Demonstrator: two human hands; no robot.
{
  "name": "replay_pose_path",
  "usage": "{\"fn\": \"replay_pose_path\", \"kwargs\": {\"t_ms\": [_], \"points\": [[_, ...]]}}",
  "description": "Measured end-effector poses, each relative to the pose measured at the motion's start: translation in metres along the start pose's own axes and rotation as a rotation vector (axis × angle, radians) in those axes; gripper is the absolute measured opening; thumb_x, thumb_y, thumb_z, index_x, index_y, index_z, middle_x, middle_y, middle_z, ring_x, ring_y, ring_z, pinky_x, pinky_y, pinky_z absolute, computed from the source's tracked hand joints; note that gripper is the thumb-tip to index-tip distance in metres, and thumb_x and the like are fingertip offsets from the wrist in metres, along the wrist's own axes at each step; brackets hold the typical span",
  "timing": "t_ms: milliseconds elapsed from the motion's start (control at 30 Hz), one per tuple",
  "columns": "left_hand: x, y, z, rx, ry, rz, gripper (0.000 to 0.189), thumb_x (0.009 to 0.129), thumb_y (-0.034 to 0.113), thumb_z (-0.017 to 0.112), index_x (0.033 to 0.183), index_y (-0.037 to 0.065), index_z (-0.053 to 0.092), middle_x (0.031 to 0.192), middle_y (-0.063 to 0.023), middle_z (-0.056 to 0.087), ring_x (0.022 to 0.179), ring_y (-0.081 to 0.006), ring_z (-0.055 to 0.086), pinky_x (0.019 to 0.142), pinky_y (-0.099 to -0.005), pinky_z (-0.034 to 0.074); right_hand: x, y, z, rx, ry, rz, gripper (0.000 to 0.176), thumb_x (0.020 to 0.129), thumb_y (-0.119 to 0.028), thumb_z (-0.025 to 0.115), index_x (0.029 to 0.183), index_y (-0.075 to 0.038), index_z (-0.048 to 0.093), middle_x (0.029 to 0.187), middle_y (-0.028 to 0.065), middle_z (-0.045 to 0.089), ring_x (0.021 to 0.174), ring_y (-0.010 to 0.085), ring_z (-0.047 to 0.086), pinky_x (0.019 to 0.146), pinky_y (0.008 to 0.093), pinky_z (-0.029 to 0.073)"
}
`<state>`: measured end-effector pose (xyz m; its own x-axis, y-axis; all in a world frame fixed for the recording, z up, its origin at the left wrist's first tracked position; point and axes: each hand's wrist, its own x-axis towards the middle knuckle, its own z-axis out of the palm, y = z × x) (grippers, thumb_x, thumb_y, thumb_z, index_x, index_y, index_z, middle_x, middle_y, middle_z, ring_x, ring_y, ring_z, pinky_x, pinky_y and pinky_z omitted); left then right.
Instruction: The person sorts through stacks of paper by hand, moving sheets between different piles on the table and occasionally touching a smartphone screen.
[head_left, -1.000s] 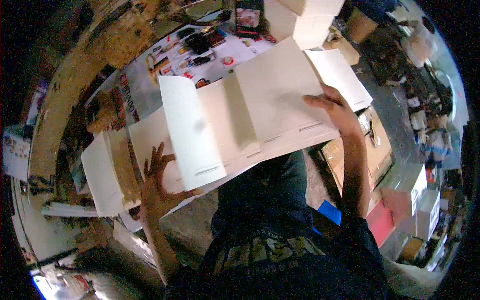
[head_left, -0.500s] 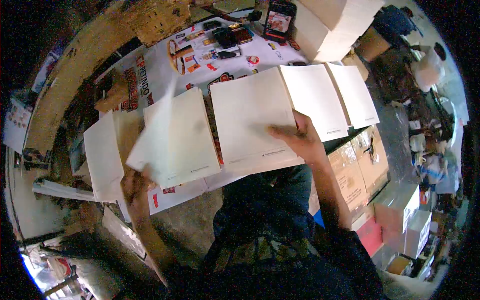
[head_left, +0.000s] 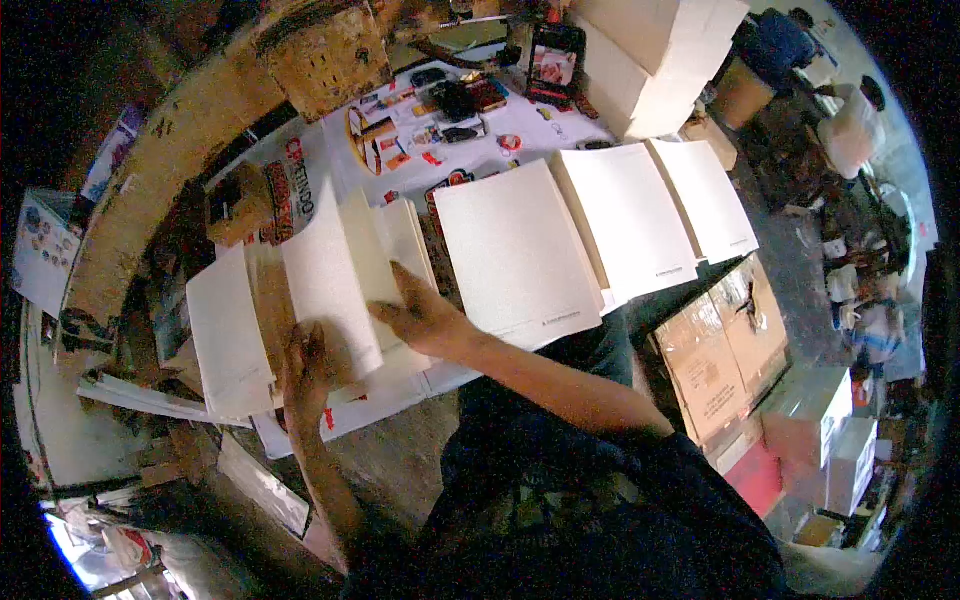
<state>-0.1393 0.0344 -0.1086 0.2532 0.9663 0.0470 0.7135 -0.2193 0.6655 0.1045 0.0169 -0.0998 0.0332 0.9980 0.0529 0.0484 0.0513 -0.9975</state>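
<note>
Several stacks of white printed sheets stand in a row along the table. My left hand (head_left: 308,365) is at the lower edge of a curved, lifted sheet (head_left: 325,285) over the second stack from the left; its fingers are partly blurred, so its grip cannot be made out. My right hand (head_left: 425,315) has its fingers spread against the right part of the same stack (head_left: 405,245). To the left lies another stack (head_left: 230,325). On the right are the middle stack (head_left: 515,250), a wider stack (head_left: 625,220) and the far right stack (head_left: 705,200).
The table's printed cover (head_left: 345,205) shows behind the stacks. A phone (head_left: 555,62), dark small items (head_left: 455,100) and tall pale cartons (head_left: 650,70) stand at the back. Brown cardboard (head_left: 715,355) is at the lower right. People (head_left: 855,130) are at the far right.
My right hand has moved left from the middle stack to the second stack. My left hand has shifted slightly right, and the blurred sheet there now stands curved between my hands.
</note>
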Motion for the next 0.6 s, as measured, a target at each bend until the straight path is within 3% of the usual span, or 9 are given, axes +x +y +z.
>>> {"fn": "replay_pose_path", "kwargs": {"t_ms": [100, 133, 167, 200, 233, 333, 367, 433, 600], "points": [[0.007, 0.082, -0.048, 0.105, 0.113, -0.196, 0.037, 0.091, 0.016, 0.06, 0.125, 0.004, 0.051, 0.123, -0.0148, 0.053, 0.111, -0.0195, 0.054, 0.088, -0.0327, 0.047, 0.007, -0.013, -0.002, 0.072, -0.099, -0.161, 0.05, 0.091, -0.017, 0.061, 0.133, -0.001, 0.039, 0.114, 0.0106, 0.06, 0.097, 0.0155, 0.057, 0.089, 0.0281, 0.045], [0.007, 0.099, -0.065, 0.024, 0.096, -0.271, 0.035, 0.088, 0.012, 0.063, 0.12, 0.002, 0.053, 0.119, -0.0111, 0.056, 0.101, -0.0204, 0.057, 0.081, -0.0313, 0.049, -0.005, -0.065, -0.024, 0.135, -0.188, 0.051, 0.048, 0.09, -0.016, 0.062, 0.131, -0.004, 0.041, 0.112, 0.0107, 0.06, 0.095, 0.0158, 0.059, 0.085, 0.028, 0.047], [0.006, 0.037, -0.061, -0.065, 0.412, -0.145, 0.038, 0.086, 0.012, 0.066, 0.12, 0.002, 0.053, 0.122, -0.0096, 0.055, 0.104, -0.0209, 0.055, 0.084, -0.0324, 0.048, -0.011, -0.094, -0.042, 0.196, -0.279, 0.265, 0.046, 0.089, -0.016, 0.063, 0.13, -0.007, 0.043, 0.109, 0.0108, 0.06, 0.093, 0.0161, 0.06, 0.081, 0.028, 0.049], [0.011, -0.004, -0.081, -0.441, 0.436, 0.143, 0.043, 0.084, 0.015, 0.068, 0.122, 0.003, 0.053, 0.124, -0.0104, 0.053, 0.107, -0.0204, 0.052, 0.086, -0.032, 0.047, -0.002, -0.073, -0.055, -0.032, -0.144, -0.19, 0.039, 0.087, -0.016, 0.064, 0.122, -0.009, 0.05, 0.104, 0.0096, 0.062, 0.085, 0.0147, 0.062, 0.07, 0.0272, 0.052], [0.017, -0.029, -0.099, -0.221, 0.463, 0.119, 0.052, 0.081, 0.016, 0.071, 0.127, 0.004, 0.05, 0.128, -0.0119, 0.05, 0.113, -0.0217, 0.049, 0.09, -0.032, 0.045, 0.013, -0.063, -0.079, -0.399, 0.037, -0.475, 0.034, 0.085, -0.014, 0.066, 0.116, -0.007, 0.053, 0.103, 0.0087, 0.063, 0.086, 0.0141, 0.063, 0.069, 0.0289, 0.053], [0.027, -0.048, -0.156, -0.181, 0.564, -0.402, 0.068, 0.081, 0.033, 0.069, 0.137, 0.007, 0.042, 0.134, -0.0127, 0.045, 0.112, -0.0272, 0.05, 0.097, -0.0408, 0.042, 0.055, -0.053, -0.162, -0.697, 0.45, -0.672, 0.026, 0.081, -0.007, 0.066, 0.103, -0.003, 0.053, 0.102, 0.014, 0.062, 0.097, 0.0313, 0.06, 0.082, 0.0392, 0.047], [0.037, -0.068, -0.167, -0.106, 0.59, -0.426, 0.068, 0.081, 0.033, 0.068, 0.137, 0.006, 0.042, 0.133, -0.0134, 0.045, 0.112, -0.0279, 0.05, 0.097, -0.0416, 0.042, 0.06, -0.057, -0.188, -0.771, 0.48, -0.585, 0.025, 0.081, -0.007, 0.065, 0.099, 0.0, 0.05, 0.107, 0.0162, 0.059, 0.105, 0.0339, 0.054, 0.09, 0.041, 0.042], [0.043, -0.124, -0.176, 0.154, 0.596, -0.343, 0.066, 0.082, 0.033, 0.067, 0.136, 0.005, 0.042, 0.132, -0.0147, 0.046, 0.112, -0.0294, 0.049, 0.097, -0.0431, 0.042, 0.083, -0.045, -0.235, -0.947, 0.52, -0.609, 0.059, 0.084, -0.015, 0.061, 0.132, 0.005, 0.033, 0.113, 0.0209, 0.055, 0.114, 0.0396, 0.045, 0.104, 0.0492, 0.029], [0.032, -0.193, -0.158, 0.77, 0.593, -0.286, 0.062, 0.084, 0.032, 0.064, 0.135, 0.004, 0.043, 0.129, -0.0179, 0.048, 0.112, -0.033, 0.049, 0.096, -0.047, 0.041, 0.139, -0.002, -0.288, -1.291, 0.741, -0.245, 0.076, 0.088, -0.036, 0.056, 0.14, 0.005, 0.021, 0.147, 0.0228, 0.026, 0.13, 0.0469, 0.028, 0.106, 0.058, 0.022]]}}
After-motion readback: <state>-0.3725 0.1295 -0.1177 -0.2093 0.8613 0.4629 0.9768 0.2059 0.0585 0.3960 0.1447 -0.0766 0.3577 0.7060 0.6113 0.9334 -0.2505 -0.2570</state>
